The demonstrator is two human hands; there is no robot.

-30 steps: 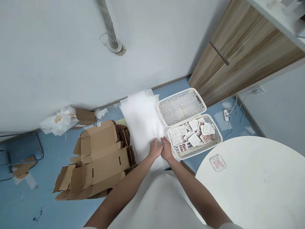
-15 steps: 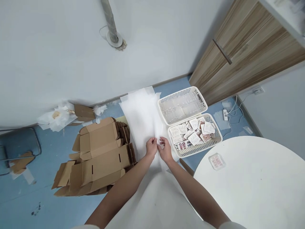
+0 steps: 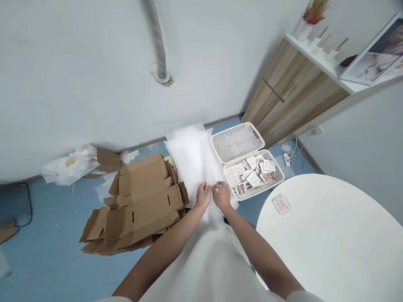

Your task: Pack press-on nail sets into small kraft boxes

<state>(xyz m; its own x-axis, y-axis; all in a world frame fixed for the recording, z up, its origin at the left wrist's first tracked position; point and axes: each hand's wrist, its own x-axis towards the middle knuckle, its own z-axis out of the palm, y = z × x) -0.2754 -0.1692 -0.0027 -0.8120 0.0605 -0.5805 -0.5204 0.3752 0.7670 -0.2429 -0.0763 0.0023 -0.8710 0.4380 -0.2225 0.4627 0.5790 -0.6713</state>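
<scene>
In front of my body lies a stack of thin white foam sheets (image 3: 190, 153), its layers slightly out of line at the far end. My left hand (image 3: 203, 196) is closed in a pinch at the near part of the stack, on the edge of a foam sheet. Close beside it, my right hand (image 3: 222, 194) pinches the same sheet, thumb and fingers facing the left hand. The fingertips nearly meet, and the bit of sheet between them is hard to make out. Just right of my right hand stands a white basket (image 3: 252, 193) of printed cards and small packs.
Flattened cardboard boxes (image 3: 145, 184) are piled at the left. Behind the card basket, another white basket (image 3: 236, 142) holds clear plastic cases. A round white table (image 3: 333, 243) at right carries a small clear case (image 3: 281, 204). A wooden cabinet (image 3: 292, 92) stands by the wall.
The camera view has tilted up and shifted, so the cabinet top now shows. My hands have moved slightly apart at the wrists, fingertips still close together over the foam sheets.
</scene>
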